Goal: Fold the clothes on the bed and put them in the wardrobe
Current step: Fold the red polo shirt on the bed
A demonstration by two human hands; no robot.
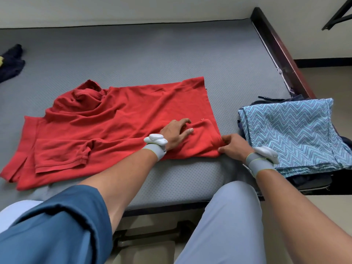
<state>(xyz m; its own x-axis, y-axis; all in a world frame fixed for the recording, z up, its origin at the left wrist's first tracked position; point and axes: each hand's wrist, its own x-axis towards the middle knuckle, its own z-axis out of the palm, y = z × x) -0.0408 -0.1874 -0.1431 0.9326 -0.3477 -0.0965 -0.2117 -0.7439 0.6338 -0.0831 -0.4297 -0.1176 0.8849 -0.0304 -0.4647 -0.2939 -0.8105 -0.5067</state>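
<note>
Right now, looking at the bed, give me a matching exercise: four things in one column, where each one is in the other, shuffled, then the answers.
Things:
1. red shirt
2. zigzag cloth
3. dark clothes
4. right hand

Places:
A. far left of the mattress
B. pinching the shirt's right corner
C. spread out in the middle
D. folded on a pile at the right

Pairs: 1-C, 2-D, 3-A, 4-B
</note>
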